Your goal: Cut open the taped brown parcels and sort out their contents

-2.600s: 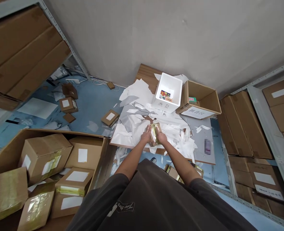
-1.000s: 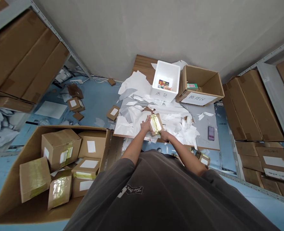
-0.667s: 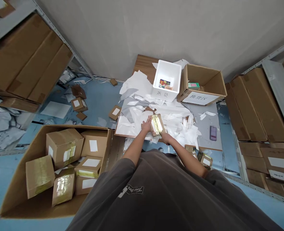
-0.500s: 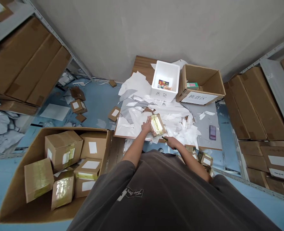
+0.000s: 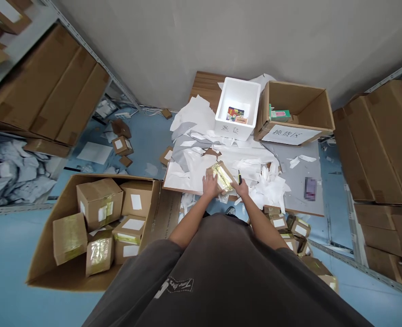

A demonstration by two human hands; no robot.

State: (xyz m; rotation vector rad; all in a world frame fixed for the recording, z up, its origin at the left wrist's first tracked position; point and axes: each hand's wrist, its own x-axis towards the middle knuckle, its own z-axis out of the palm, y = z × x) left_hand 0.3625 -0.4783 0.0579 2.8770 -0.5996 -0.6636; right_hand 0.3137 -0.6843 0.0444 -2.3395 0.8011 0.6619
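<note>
A small cardboard parcel wrapped in yellow tape lies on the low table among torn white paper. My left hand rests on the parcel's left side, fingers pressed against it. To the parcel's right, my right hand is closed around a small dark tool with a yellow tip, its tip pointing up beside the parcel.
A white foam box and an open cardboard box stand at the table's back. A phone lies at right. A big carton of taped parcels sits on the floor at left. Small parcels lie under the table's right edge. Shelves with cartons flank both sides.
My right hand left the parcel, drew back to the table's near edge, and came back up beside it gripping the small tool. My left hand stayed on the parcel.
</note>
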